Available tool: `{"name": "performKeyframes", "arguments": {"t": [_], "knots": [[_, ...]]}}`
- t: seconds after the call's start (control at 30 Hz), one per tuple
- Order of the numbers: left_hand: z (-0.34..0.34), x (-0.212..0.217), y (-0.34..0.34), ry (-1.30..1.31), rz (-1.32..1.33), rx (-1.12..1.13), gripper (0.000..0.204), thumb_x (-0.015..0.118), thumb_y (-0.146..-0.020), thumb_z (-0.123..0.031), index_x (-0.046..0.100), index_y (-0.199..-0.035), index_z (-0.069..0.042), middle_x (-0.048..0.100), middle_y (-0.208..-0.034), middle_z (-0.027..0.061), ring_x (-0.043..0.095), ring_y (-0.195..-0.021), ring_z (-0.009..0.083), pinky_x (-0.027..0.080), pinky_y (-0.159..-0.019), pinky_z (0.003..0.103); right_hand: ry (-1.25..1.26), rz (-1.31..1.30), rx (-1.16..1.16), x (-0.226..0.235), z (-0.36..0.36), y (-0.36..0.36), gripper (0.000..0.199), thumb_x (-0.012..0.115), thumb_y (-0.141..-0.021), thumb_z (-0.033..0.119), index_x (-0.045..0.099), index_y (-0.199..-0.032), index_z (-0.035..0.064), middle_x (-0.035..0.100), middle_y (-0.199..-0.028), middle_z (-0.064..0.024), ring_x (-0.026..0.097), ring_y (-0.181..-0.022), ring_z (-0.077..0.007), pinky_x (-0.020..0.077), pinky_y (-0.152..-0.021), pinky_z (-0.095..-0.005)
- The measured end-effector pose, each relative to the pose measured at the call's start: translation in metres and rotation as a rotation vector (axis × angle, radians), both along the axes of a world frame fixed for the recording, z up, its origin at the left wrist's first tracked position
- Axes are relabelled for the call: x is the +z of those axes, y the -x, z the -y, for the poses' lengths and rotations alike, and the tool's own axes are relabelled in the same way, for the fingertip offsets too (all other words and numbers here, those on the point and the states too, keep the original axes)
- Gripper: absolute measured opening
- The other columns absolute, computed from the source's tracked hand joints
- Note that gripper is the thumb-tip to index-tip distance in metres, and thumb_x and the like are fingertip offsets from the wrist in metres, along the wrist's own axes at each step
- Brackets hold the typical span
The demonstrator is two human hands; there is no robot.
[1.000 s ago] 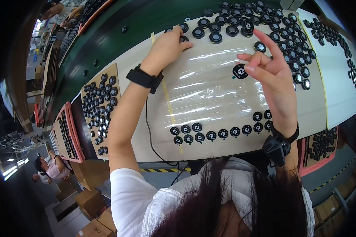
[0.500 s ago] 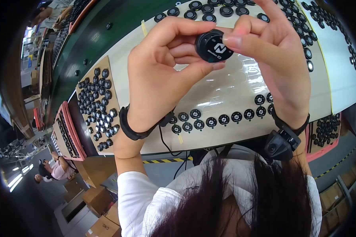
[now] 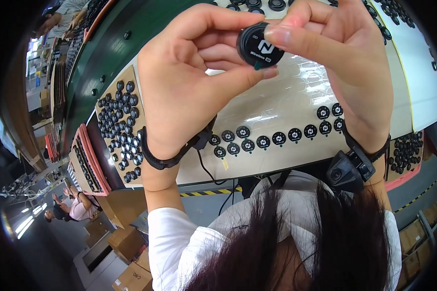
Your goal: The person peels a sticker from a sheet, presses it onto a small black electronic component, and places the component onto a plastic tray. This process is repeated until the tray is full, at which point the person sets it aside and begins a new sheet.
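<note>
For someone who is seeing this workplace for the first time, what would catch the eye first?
Probably the round black part with a white symbol, held up at the top centre in the left hand, with the thumb of the right hand over its upper edge. Next come the flat black discs lined up near the front edge of the table, and the crowded black pieces on the brown board at the left.

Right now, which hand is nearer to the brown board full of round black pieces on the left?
Left. The left hand is just right of the brown board in the picture; the right hand is farther right, beyond the black disc between them.
</note>
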State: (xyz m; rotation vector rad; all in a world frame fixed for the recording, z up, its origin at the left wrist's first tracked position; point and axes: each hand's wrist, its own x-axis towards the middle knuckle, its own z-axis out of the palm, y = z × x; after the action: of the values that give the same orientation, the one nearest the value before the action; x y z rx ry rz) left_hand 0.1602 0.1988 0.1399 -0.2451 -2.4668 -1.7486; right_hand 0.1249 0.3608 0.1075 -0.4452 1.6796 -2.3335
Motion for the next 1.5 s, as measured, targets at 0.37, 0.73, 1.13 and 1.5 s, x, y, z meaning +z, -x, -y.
{"name": "performKeyframes", "arguments": {"t": [0.37,0.73,1.13,1.5], "knots": [[0.003,-0.002,0.002,-0.204,0.006,-0.095,0.042,0.063,-0.061,0.02,0.05,-0.1,0.013,0.058,-0.098,0.0208,0.061,-0.088,0.0227,0.054,-0.077,0.031,-0.257,-0.248,-0.25,-0.024,-0.012,-0.02,0.065,0.062,-0.075,-0.001,0.028,-0.131,0.0009,0.057,-0.093,-0.0096,0.054,-0.094,-0.0187,0.0424,-0.084,-0.0296],[0.014,-0.015,-0.003,0.237,-0.124,-0.182,0.039,0.061,-0.069,0.013,0.048,-0.105,0.01,0.056,-0.104,0.0178,0.061,-0.086,0.0196,0.052,-0.075,0.026,-0.521,-0.554,-0.451,-0.026,0.012,-0.02,0.061,0.063,-0.075,0.005,0.036,-0.13,0.0062,0.055,-0.107,-0.0086,0.049,-0.108,-0.022,0.0374,-0.092,-0.0343],[0.219,-0.146,0.168,1.158,-0.205,0.362,0.039,0.06,-0.077,-0.025,0.054,-0.108,-0.002,0.051,-0.114,0.0209,0.05,-0.105,0.0341,0.041,-0.088,0.038,-0.618,-0.483,-0.288,-0.058,-0.001,0.019,0.029,0.061,-0.077,0.008,0.058,-0.105,0.0065,0.046,-0.123,-0.0078,0.047,-0.111,-0.0215,0.0367,-0.092,-0.0317],[0.104,-0.097,0.143,1.068,0.116,0.002,0.042,0.064,-0.075,-0.033,0.054,-0.101,-0.001,0.061,-0.095,0.0138,0.059,-0.079,0.0332,0.048,-0.071,0.037,-0.623,-0.454,-0.257,-0.06,0.001,0.017,0.024,0.06,-0.077,0.006,0.059,-0.101,0.0054,0.051,-0.118,-0.0081,0.047,-0.11,-0.0225,0.0355,-0.093,-0.0313]]}}
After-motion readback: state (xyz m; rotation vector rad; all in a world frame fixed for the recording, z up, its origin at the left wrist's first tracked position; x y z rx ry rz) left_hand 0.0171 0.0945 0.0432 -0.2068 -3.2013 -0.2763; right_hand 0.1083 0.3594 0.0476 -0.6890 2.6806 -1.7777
